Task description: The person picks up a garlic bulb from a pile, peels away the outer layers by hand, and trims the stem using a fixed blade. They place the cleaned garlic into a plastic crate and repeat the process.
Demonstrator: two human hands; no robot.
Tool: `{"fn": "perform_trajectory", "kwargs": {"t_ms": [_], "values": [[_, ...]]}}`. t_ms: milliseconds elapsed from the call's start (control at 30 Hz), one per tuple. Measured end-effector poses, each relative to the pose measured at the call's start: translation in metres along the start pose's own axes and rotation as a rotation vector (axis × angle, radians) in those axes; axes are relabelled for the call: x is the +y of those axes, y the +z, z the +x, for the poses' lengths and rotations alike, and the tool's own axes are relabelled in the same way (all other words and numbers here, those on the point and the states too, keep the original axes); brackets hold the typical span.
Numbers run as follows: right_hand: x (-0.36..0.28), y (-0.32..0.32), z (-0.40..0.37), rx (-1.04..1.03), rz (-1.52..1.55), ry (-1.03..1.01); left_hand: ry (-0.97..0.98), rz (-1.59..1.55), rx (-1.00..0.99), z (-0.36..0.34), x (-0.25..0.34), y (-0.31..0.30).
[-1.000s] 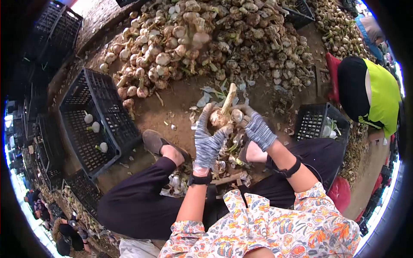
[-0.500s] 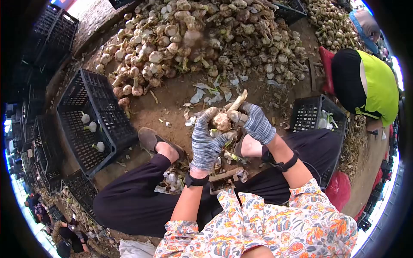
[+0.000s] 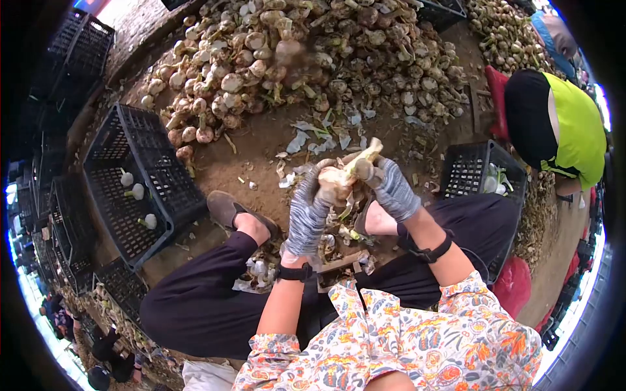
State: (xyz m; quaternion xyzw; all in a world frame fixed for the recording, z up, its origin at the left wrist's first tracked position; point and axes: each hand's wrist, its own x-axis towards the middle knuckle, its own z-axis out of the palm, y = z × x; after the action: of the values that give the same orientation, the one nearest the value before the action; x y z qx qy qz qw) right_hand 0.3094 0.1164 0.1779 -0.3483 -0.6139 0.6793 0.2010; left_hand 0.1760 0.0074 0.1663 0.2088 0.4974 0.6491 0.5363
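A person's left hand [image 3: 312, 199], in a grey-and-white striped knit glove with brownish fingertips, is curled round a pale, dirt-stained garlic bulb with a thick cream-coloured stem [image 3: 337, 182]; the right hand [image 3: 390, 184], gloved alike, grips the same bulb at the base of its stem, thumb and fingers closed in there, though whether this hand holds anything else cannot be told. The bulb is in the air between the two hands, above the brown earth floor [image 3: 254, 166], its stem slanting away from the body; beyond the bulb rises a large heap of soil-marked garlic bulbs with stalks [image 3: 228, 78]; nearer to the bulb, on its far side, lie thin whitish scraps of papery skin [image 3: 297, 141]. To the left of the bulb stands a black plastic lattice crate [image 3: 171, 179], with three clean white garlic bulbs [image 3: 135, 191] inside; to the right of the bulb, a second black lattice crate [image 3: 464, 169] holds white bulbs with green stems [image 3: 497, 182].
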Motion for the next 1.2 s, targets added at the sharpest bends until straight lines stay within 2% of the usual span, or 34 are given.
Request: {"fn": "perform_trajectory", "kwargs": {"t_ms": [33, 67, 133, 200, 267, 300, 367, 400, 467, 500, 567, 600, 633, 667, 700, 733, 767, 800, 867, 933, 967, 1000, 1033, 1067, 1133, 1200], "values": [[0.025, -0.004, 0.004, -0.047, -0.168, -0.007, 0.01, 0.058, -0.008, -0.002, 0.005, 0.003], [0.02, -0.001, 0.004, -0.043, -0.166, -0.005, 0.007, 0.06, -0.01, -0.004, 0.004, 0.003], [0.007, 0.009, 0.005, -0.039, 0.196, 0.079, 0.008, 0.035, 0.017, -0.006, 0.002, 0.001], [-0.004, 0.008, 0.004, -0.04, 0.107, 0.051, 0.02, 0.072, 0.013, -0.006, -0.004, -0.003], [-0.013, 0.003, 0.002, -0.092, 0.3, 0.297, 0.003, 0.065, 0.014, -0.004, -0.006, -0.003], [-0.01, 0.001, 0.002, -0.091, 0.299, 0.299, 0.001, 0.063, 0.013, -0.004, -0.008, -0.003], [-0.004, -0.001, 0.002, -0.108, 0.148, 0.111, -0.009, 0.063, 0.028, -0.003, -0.01, -0.005], [-0.005, -0.003, 0.001, -0.109, 0.148, 0.111, -0.01, 0.063, 0.029, -0.003, -0.015, -0.007], [-0.009, -0.004, -0.001, -0.133, 0.168, 0.215, -0.162, -0.051, 0.049, -0.002, -0.02, -0.011], [0.003, -0.006, 0.0, -0.164, -0.017, -0.078, -0.162, -0.051, 0.051, -0.001, -0.019, -0.008], [0.006, -0.006, -0.004, -0.186, -0.034, -0.072, -0.269, -0.397, 0.123, 0.005, -0.018, -0.001], [0.005, -0.004, -0.006, -0.208, -0.051, -0.067, -0.269, -0.399, 0.125, 0.007, -0.018, -0.005], [0.001, -0.001, -0.009, -0.185, -0.2, -0.091, -0.494, -0.4, 0.183, 0.009, -0.017, -0.013], [0.003, 0.001, -0.01, -0.191, -0.196, -0.088, -0.719, -0.399, 0.243, 0.008, -0.014, -0.016], [0.004, 0.002, -0.01, -0.18, -0.176, -0.006, -0.719, -0.399, 0.251, 0.005, -0.012, -0.016], [0.006, 0.004, -0.01, -0.166, -0.156, 0.074, -0.693, -0.354, 0.246, 0.003, -0.009, -0.015], [0.016, 0.011, -0.008, -0.049, -0.2, 0.127, -0.667, -0.308, 0.238, 0.002, -0.005, -0.01], [0.021, 0.011, -0.009, -0.048, -0.2, 0.124, -0.64, -0.263, 0.226, 0.002, -0.004, -0.005], [0.017, 0.016, -0.009, 0.183, 0.069, 0.183, -0.089, -0.285, 0.097, 0.0, -0.008, 0.011], [0.013, 0.014, -0.009, 0.227, 0.069, 0.129, 0.377, 0.343, 0.208, -0.01, -0.015, 0.027], [0.024, 0.011, -0.009, 0.198, -0.169, -0.011, 0.394, 0.62, 0.199, -0.01, -0.019, 0.021], [0.034, 0.009, -0.008, 0.165, -0.405, -0.151, 0.393, 0.621, 0.199, -0.009, -0.021, 0.016], [0.042, 0.01, -0.006, 0.147, -0.13, 0.024, 0.244, 0.626, 0.201, -0.007, -0.023, 0.01], [0.041, 0.011, -0.007, 0.144, -0.127, 0.027, 0.094, 0.63, 0.203, -0.004, -0.027, 0.005], [0.036, 0.015, -0.01, 0.106, -0.397, 0.141, 0.115, 0.726, 0.269, 0.001, -0.051, -0.007], [0.049, 0.014, -0.009, 0.108, -0.418, 0.124, -0.007, 0.452, 0.286, 0.005, -0.054, -0.012]]}}
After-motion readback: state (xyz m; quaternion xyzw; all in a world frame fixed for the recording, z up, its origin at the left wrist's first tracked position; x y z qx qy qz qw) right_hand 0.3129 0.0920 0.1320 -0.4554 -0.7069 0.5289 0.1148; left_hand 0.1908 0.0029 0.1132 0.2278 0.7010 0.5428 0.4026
